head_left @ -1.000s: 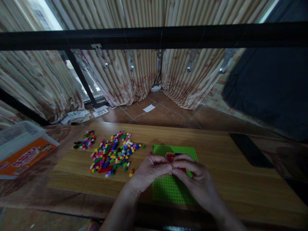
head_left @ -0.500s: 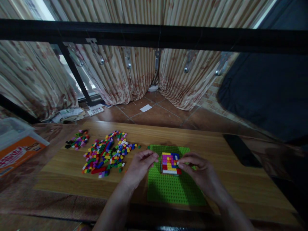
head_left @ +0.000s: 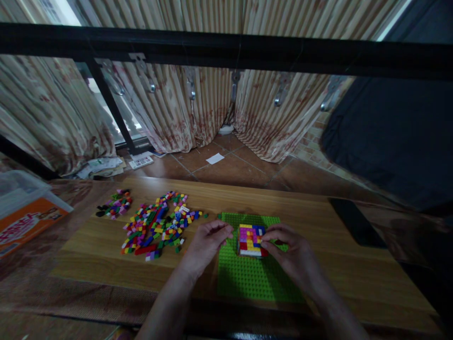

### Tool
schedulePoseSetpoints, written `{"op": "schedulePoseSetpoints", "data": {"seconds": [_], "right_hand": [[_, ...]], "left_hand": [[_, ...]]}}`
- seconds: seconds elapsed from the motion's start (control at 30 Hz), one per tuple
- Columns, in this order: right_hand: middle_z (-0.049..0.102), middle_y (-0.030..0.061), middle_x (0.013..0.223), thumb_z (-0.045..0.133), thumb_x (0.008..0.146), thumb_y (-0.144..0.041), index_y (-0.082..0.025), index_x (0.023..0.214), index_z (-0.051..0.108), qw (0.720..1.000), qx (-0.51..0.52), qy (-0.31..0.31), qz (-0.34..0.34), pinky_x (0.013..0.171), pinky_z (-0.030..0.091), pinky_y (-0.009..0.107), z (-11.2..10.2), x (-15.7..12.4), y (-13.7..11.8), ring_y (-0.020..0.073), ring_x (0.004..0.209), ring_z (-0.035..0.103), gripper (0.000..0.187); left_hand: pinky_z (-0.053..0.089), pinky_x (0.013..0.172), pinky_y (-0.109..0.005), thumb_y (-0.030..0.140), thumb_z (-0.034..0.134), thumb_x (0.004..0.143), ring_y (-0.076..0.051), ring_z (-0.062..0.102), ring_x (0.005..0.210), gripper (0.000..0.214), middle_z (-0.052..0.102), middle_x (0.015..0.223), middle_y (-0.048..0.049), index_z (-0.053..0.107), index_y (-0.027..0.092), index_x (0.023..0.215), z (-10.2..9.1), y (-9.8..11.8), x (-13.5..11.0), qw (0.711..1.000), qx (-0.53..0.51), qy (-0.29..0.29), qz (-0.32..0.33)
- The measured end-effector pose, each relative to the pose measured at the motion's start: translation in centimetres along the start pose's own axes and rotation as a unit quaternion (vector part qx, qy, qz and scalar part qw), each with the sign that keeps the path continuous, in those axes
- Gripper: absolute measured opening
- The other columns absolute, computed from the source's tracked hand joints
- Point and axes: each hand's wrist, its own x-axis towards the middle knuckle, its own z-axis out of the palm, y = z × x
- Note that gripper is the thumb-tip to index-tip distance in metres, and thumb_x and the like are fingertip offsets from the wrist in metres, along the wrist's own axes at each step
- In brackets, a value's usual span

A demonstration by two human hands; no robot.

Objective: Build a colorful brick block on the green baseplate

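Note:
A small multicoloured brick block (head_left: 250, 240) stands on a green studded baseplate (head_left: 251, 278) lying on the wooden table. My right hand (head_left: 292, 252) pinches the block's right side with thumb and forefinger. My left hand (head_left: 207, 243) rests just left of the block with its fingers curled in, and I cannot make out anything in them. A spread of loose coloured bricks (head_left: 155, 226) lies to the left of my left hand.
A smaller heap of bricks (head_left: 115, 206) sits at the table's far left. A clear box with an orange label (head_left: 24, 217) stands off the left edge. A dark phone (head_left: 356, 226) lies at the right. A black rail (head_left: 226, 47) crosses above; curtains hang behind.
One second ago both hands were pressed together over the block and hid it. They have parted, the block now shows on the baseplate, and my right hand has closed in on its right side.

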Motion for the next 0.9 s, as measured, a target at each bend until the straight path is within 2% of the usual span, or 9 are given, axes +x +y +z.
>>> {"op": "schedulePoseSetpoints", "data": {"seconds": [0.2, 0.33, 0.9], "right_hand": [[0.067, 0.0041, 0.087, 0.069, 0.076, -0.035, -0.021, 0.074, 0.071, 0.997, 0.065, 0.005, 0.041, 0.070, 0.050, 0.029, 0.3, 0.2, 0.1, 0.0183, 0.083, 0.062, 0.014], [0.066, 0.0049, 0.087, 0.069, 0.076, -0.036, -0.021, 0.073, 0.071, 0.996, 0.076, 0.007, 0.042, 0.071, 0.050, 0.029, 0.2, 0.1, 0.0, 0.0185, 0.083, 0.062, 0.015], [0.066, 0.0029, 0.083, 0.064, 0.080, -0.035, -0.024, 0.074, 0.071, 1.000, 0.002, -0.003, 0.031, 0.074, 0.047, 0.032, 0.2, 0.0, 0.1, 0.0187, 0.081, 0.062, 0.015]], "left_hand": [[0.033, 0.055, -0.021, 0.043, 0.069, 0.071, -0.009, 0.046, 0.059, 0.027, 0.062, 0.067, 0.0004, 0.065, 0.015, 0.071, 0.1, 0.0, 0.0, 1.000, -0.002, -0.003, 0.001], [0.032, 0.054, -0.021, 0.041, 0.068, 0.071, -0.010, 0.046, 0.059, 0.026, 0.061, 0.066, 0.0009, 0.065, 0.016, 0.071, -0.1, 0.1, 0.0, 1.000, 0.004, 0.005, 0.006], [0.033, 0.052, -0.020, 0.045, 0.070, 0.069, -0.009, 0.045, 0.058, 0.031, 0.060, 0.066, -0.0004, 0.068, 0.014, 0.074, -1.0, 0.2, 0.1, 0.999, 0.023, 0.035, 0.026]]}}
